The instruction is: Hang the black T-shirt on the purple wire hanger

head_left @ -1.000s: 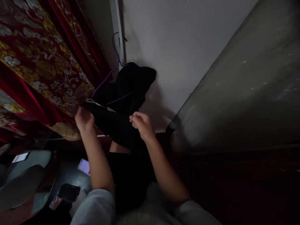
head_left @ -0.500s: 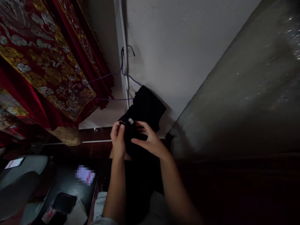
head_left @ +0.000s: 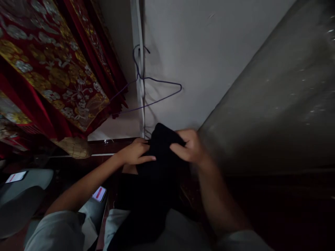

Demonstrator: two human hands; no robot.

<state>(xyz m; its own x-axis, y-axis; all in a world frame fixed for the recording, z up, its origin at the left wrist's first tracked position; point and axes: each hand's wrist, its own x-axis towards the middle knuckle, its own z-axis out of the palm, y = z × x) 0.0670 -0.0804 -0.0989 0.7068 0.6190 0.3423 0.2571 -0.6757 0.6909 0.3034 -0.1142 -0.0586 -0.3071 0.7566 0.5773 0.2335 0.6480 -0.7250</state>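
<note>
A black garment hangs bunched in front of me; the dark folds hide what kind it is. My right hand is closed on its right side, slightly blurred. My left hand grips the left side, its thumb lying across the cloth and its other fingers partly hidden. Above both hands, a thin purple clothes hanger hangs bare from a strip along the wall, apart from the garment.
Red curtains with gold and silver embroidery hang at the left. A plastic-covered grey panel leans at the right. One phone lies on a grey seat; another phone shows behind my left forearm.
The garment has come off the hanger's right arm and down towards me. My hands have spread apart, the right one moving right and taking hold of the cloth.
</note>
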